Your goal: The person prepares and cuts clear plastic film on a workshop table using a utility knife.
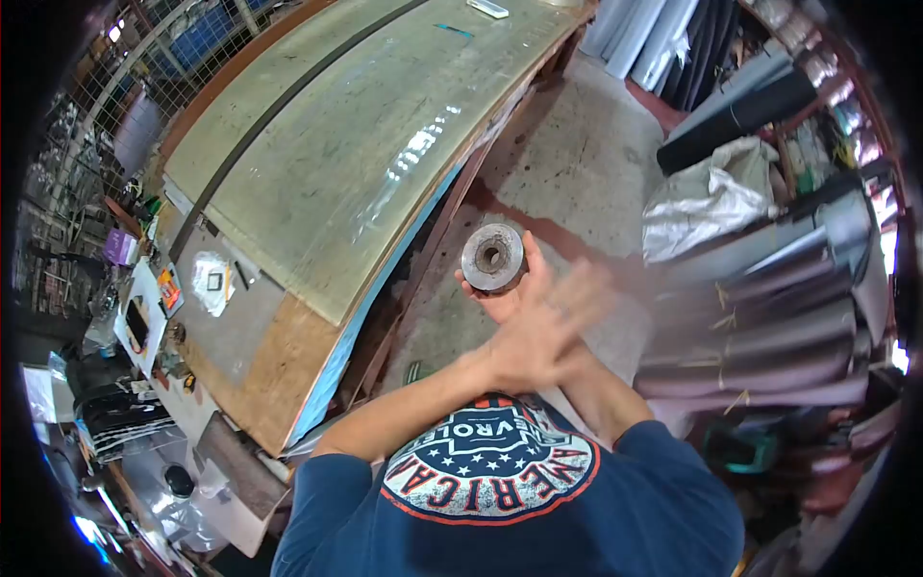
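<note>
In my right hand (514,300) rests a thick round metal piece (476,255), grey and worn, with a hole through its middle. Fingers curl along its left side while the thumb lies on its right side. My left hand (546,332) crosses over the right wrist, its fingers spread and smeared by motion. Nothing shows in the left hand. It covers part of the right wrist and forearm. Both hands are in front of my chest, above the concrete floor.
A long worktable (317,192) with a clear sheet and a dark strip (260,125) runs along the left. Rolls of material (760,337) are stacked at right, near a white sack (711,197). Concrete floor (596,125) lies between. Small items and a phone-like object (137,322) occupy the left side.
</note>
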Demonstrator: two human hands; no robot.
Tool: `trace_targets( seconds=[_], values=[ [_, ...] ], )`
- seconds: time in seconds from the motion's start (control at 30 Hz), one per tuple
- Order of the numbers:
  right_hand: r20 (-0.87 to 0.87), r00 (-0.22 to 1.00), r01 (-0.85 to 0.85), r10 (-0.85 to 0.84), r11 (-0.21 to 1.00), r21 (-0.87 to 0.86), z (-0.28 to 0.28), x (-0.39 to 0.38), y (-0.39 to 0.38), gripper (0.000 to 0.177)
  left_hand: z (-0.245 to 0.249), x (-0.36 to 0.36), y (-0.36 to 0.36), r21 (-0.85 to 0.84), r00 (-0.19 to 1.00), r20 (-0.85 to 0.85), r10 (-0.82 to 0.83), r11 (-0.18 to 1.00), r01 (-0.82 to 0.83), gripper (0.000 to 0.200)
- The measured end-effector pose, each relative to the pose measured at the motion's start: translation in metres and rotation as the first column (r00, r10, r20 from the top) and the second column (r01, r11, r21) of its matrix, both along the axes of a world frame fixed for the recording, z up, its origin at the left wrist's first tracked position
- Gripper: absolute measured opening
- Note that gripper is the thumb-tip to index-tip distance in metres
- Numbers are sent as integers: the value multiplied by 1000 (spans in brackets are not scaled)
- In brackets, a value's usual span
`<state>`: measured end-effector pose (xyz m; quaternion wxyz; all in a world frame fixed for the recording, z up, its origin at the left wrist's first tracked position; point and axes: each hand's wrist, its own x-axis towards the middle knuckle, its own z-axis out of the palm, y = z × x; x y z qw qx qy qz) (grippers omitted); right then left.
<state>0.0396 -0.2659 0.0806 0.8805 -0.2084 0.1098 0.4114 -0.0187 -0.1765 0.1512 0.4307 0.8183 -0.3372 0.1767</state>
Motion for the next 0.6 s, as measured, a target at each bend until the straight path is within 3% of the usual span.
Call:
trace_targets(
  seconds=[0.07, 0.1, 0.13, 0.17, 0.2, 0.23, 0.33, 0.43, 0.5, 0.57, 0.6],
  values=[
    [173, 961, 208, -215, 976, 56, -15, 13, -7, 67, 20, 32, 4, 131, 991, 69, -118, 985, 108, 82],
    [59, 984, 145, -167, 953, 267, 2, 39, -7, 71, 33, 64, 22, 225, 996, 4, 92, 970, -90, 83],
    [-51, 996, 88, -73, 889, 450, 19, 66, -7, 75, 17, 108, 32, 129, 949, 24, 313, 941, -314, 85],
    [136, 988, 53, -69, 992, 116, 41, 81, 0, 73, -2, 145, 37, 28, 857, 21, 515, 856, -516, 88],
    [221, 965, 148, -143, 989, -5, 16, 101, 2, 72, -6, 164, 32, 134, 878, -64, 475, 876, -464, 92],
    [324, 926, 243, -195, 963, -117, -7, 124, 4, 71, -9, 183, 27, 131, 903, -7, 430, 895, -426, 94],
    [304, 941, 166, -151, 986, -23, -17, 203, -6, 67, -23, 235, 12, 32, 997, -23, 72, 997, -71, 92],
    [346, 937, 27, -45, 998, 57, -7, 278, -42, 62, -32, 303, 19, -186, 976, -46, -211, 962, 199, 84],
    [382, 923, 71, -41, 995, -63, 9, 318, -66, 59, -29, 357, 31, -366, 952, -80, -297, 897, 249, 82],
    [383, 902, 348, -197, 858, -378, 41, 347, -62, 56, -29, 411, 60, -341, 985, -121, -120, 937, 73, 60],
    [442, 876, 389, -192, 823, -415, 40, 365, -71, 54, -42, 438, 72, -304, 981, -190, -47, 953, -13, 55]
  ],
)
